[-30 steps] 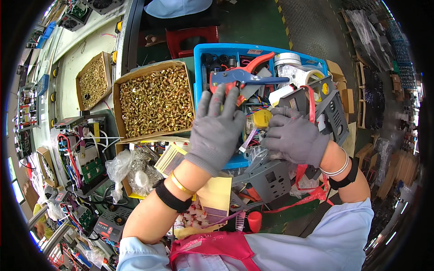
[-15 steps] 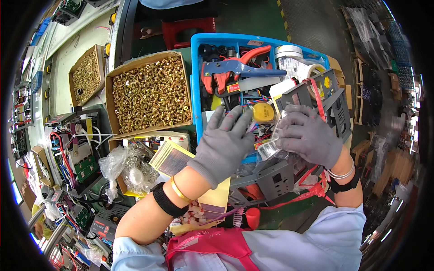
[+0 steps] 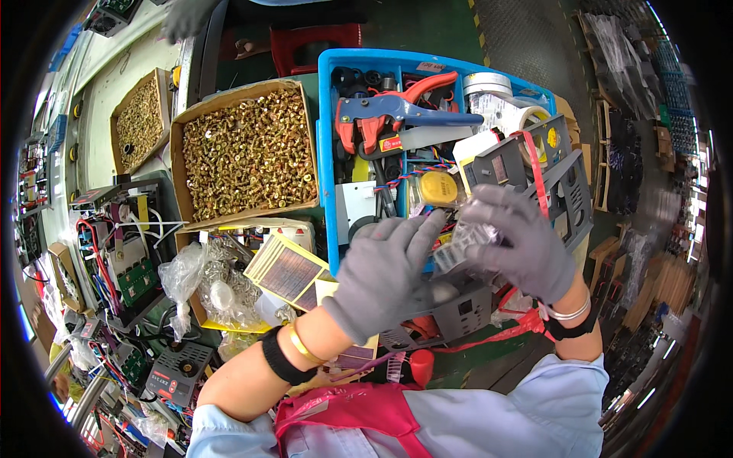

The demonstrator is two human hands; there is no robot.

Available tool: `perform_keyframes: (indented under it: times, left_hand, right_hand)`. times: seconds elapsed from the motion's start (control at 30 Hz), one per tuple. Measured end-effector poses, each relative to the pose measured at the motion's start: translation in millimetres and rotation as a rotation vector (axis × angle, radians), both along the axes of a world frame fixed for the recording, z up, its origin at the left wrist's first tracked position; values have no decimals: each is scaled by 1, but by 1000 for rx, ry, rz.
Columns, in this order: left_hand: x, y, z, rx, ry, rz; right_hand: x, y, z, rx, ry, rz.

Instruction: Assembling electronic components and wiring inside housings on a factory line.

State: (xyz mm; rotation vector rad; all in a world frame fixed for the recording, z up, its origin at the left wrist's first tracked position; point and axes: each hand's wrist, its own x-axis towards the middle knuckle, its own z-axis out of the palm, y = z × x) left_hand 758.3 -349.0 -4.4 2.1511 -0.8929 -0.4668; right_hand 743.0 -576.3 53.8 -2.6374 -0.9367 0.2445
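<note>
Both my hands wear grey gloves and work over the near part of a blue bin [image 3: 327, 153]. My left hand [image 3: 382, 275] hovers at the bin's near edge, its fingers stretched out toward the right and its thumb hidden. My right hand [image 3: 523, 240], slightly blurred, curls its fingers round a clear ribbed plastic piece [image 3: 456, 250]. Just beyond the fingertips lies a round yellow-topped container [image 3: 439, 188]. Farther back in the bin rests a wire stripper [image 3: 412, 113] with blue and red handles. Coloured wires [image 3: 416, 172] lie between these things.
Grey metal panels [image 3: 458, 309] with a red strap [image 3: 537, 172] flank the bin. On the left stand a cardboard box of brass-coloured screws [image 3: 248, 153], a smaller screw box [image 3: 141, 122], a yellow-edged label sheet [image 3: 286, 271] and clear bags [image 3: 183, 278]. Another person's gloved hand [image 3: 185, 18] shows at top left.
My left hand has moved down and its spread fingers have drawn together, uncovering a white card in the bin. My right hand has shifted slightly, bringing the clear ribbed plastic piece into view. Another person's gloved hand has appeared.
</note>
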Motion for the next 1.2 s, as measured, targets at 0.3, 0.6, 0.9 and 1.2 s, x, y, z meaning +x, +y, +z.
perform_keyframes:
  times: [0.3, 0.6, 0.9, 1.2]
  left_hand:
    - [-6, -8, -10, -270, 670, 425]
    - [-7, -3, 8, 5, -161, -113]
    - [-24, 17, 14, 23, -193, -127]
    - [-1, 11, 28, 124, -178, 29]
  right_hand:
    - [-1, -16, 23, 2, -121, -436]
    - [-31, -12, -10, -369, -28, -478]
    - [-32, -11, -12, -198, -20, -502]
    - [-33, -16, -8, -91, -89, -571]
